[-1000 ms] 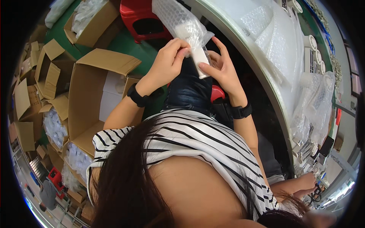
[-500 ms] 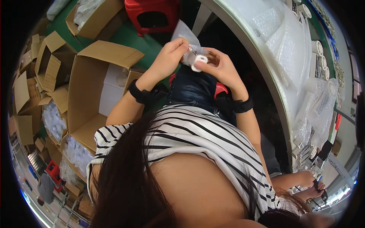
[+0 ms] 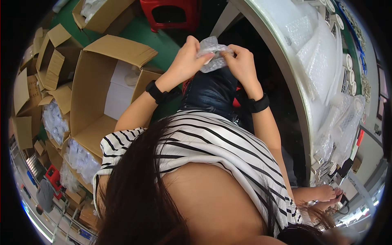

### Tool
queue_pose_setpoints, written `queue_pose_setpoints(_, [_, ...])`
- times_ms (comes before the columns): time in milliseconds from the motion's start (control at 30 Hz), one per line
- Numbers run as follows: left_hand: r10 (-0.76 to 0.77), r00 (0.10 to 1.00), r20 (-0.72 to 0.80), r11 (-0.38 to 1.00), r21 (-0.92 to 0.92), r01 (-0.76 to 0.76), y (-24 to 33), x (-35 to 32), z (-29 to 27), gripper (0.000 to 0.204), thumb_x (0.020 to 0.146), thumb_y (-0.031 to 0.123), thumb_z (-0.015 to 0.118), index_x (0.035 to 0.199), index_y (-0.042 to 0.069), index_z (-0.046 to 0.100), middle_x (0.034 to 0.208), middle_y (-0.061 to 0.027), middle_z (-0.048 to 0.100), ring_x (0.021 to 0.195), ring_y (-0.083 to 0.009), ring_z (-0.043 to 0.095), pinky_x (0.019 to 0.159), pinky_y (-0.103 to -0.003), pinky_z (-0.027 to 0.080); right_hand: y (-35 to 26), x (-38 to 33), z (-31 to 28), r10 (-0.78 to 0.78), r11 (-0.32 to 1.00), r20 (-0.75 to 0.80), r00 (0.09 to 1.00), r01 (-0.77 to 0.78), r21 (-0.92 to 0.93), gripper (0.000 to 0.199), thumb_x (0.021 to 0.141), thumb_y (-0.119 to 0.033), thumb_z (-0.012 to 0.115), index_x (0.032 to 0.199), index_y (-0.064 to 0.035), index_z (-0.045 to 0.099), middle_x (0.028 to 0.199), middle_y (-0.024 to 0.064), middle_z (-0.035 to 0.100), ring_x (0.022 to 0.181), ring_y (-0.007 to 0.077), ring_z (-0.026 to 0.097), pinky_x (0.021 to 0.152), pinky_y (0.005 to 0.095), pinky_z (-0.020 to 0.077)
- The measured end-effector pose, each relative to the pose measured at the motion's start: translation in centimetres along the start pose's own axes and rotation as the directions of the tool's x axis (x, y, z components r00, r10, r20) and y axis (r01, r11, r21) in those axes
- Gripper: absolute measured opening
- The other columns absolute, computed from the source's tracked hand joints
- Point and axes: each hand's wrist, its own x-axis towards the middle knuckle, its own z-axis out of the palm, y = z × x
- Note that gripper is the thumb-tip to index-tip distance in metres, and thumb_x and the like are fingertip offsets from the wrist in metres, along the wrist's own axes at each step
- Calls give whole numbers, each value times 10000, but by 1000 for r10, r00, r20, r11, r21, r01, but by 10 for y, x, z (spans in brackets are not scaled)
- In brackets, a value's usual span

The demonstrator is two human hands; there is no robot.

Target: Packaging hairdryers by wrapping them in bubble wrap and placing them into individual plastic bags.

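Both my hands are up in front of me over my lap, closed on one small bundle of bubble wrap (image 3: 213, 57). My left hand (image 3: 188, 57) pinches its left end, thumb and fingers pressed together on the plastic; my right hand (image 3: 241, 63) clamps the right end the same way. The bundle sits between the two hands, just above my knees in dark jeans (image 3: 212, 92). What is inside the wrap I cannot tell.

I wear two black wristbands, one on the left wrist (image 3: 157, 92) and one on the right (image 3: 259, 103).

To my left on the green floor stands one big open carton (image 3: 94, 85) with a white box (image 3: 120, 92) in it. Beyond it lie several smaller cartons (image 3: 49, 57), some flattened. Two bags of small white parts (image 3: 81, 157) rest near the big carton.

One red stool (image 3: 169, 14) stands ahead of my knees. To my right curves a white table (image 3: 277, 49) with sheets of bubble wrap (image 3: 318, 61) on it and a row of four white rolls (image 3: 349, 73) near its far edge.
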Motion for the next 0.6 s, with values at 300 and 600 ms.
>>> queue_pose_setpoints(300, [-296, 914, 276, 777, -487, 399, -39, -16, -85, 81, 791, 60, 540, 847, 7, 518, 730, -34, 483, 633, -123, 549, 614, -235, 514, -22, 27, 34, 65, 909, 528, 847, -269, 320, 294, 876, -187, 470, 1053, 28, 565, 937, 116, 617, 822, 191, 604, 720, 301, 492])
queue_pose_setpoints(600, [-456, 827, -328, 881, -298, 368, -69, -60, -286, 180, 820, 105, 494, 925, -5, 590, 782, -60, 586, 619, -119, 564, 550, -234, 507, -87, 23, 11, -50, 800, 590, 806, -321, 506, 392, 903, -231, 443, 1192, 33, 463, 1133, 163, 536, 999, 231, 551, 849, 322, 446])
